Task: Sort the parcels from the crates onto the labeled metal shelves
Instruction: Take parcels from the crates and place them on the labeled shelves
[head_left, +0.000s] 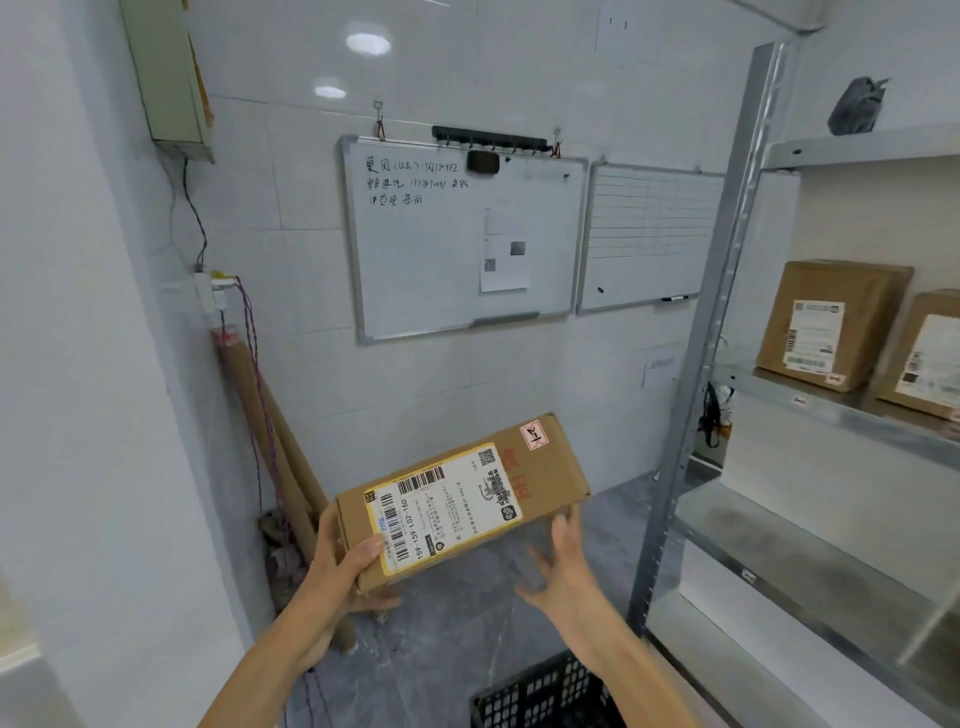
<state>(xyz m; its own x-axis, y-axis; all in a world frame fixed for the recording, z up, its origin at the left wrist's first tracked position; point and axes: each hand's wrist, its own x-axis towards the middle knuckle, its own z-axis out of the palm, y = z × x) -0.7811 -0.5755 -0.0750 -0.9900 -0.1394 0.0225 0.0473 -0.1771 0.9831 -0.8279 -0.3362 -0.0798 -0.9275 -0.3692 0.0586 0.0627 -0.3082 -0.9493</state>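
- My left hand (343, 566) grips the near-left end of the parcel (462, 499), thumb pressed on its shipping label (441, 504) and fingers curled beneath. The box is held tilted in the air above the floor, left of the metal shelves (831, 410).
- My right hand (558, 566) is spread wide and blurred, just under the parcel's right end. I cannot tell whether it touches the cardboard.
- The step in hand, as I judge it, is to read the label and match it to a shelf. The printed code faces up, so I would steady the box before turning right.
- To do this well I would bring the right palm flat under the far end, because a long box gripped at one end tends to droop.
- A larger box (831, 322) and a second box (930, 353) stand on the middle shelf, labels outward. The shelf tags are too small to read from here.
- The black crate (540, 696) sits on the floor below my arms.
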